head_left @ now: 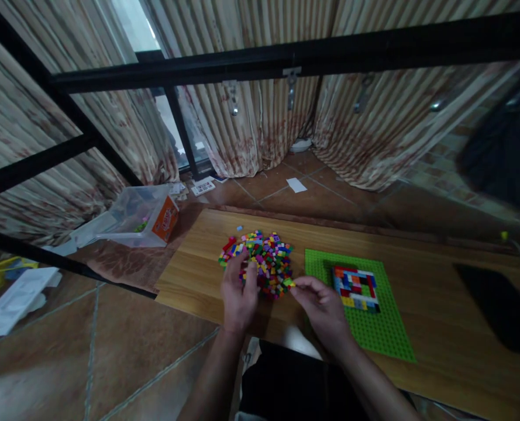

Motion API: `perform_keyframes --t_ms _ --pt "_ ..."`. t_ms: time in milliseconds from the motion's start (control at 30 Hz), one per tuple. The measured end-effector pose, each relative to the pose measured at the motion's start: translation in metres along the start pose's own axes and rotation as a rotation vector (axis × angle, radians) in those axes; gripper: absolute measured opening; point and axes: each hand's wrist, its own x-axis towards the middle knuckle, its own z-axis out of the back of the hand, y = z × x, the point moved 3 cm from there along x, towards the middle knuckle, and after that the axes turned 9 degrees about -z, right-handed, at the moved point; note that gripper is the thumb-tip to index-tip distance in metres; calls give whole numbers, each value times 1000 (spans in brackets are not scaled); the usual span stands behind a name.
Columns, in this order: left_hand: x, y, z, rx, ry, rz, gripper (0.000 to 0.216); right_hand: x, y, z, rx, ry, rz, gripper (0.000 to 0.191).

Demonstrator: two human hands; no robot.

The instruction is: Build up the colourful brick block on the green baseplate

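A heap of small multicoloured bricks (pixel 264 257) lies on a wooden table (pixel 435 327). My left hand (pixel 238 295) rests on the near left side of the heap, fingers curled down among the bricks. My right hand (pixel 323 307) sits just right of the heap and pinches a small lime-green brick (pixel 288 283) between thumb and fingertips. Right of it lies a green baseplate (pixel 376 336) carrying a rectangular patch of red, blue, yellow and white bricks (pixel 356 289).
A clear plastic tub with an orange label (pixel 145 216) sits on the floor beyond the table's left end. Black frame bars (pixel 286 58) cross overhead. A dark flat object (pixel 496 307) lies at the table's right. Curtains hang behind.
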Motion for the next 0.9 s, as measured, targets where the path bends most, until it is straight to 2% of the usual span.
perform_keyframes --t_ms 100,167,367,700,900 --pt "-24 -28 -14 -253 316 33 27 -9 7 4 88 72 -46 25" --pt "-37 -38 -22 -366 393 84 20 -15 11 9 89 117 -49 25" --pt "-56 -39 -39 -667 385 443 21 -30 9 23 229 131 -126 24" --pt "-67 -39 -23 -563 423 518 19 -42 -7 10 236 100 -138 18" --pt "-79 -31 -24 -838 444 739 25 -43 -15 4 283 215 -250 21"
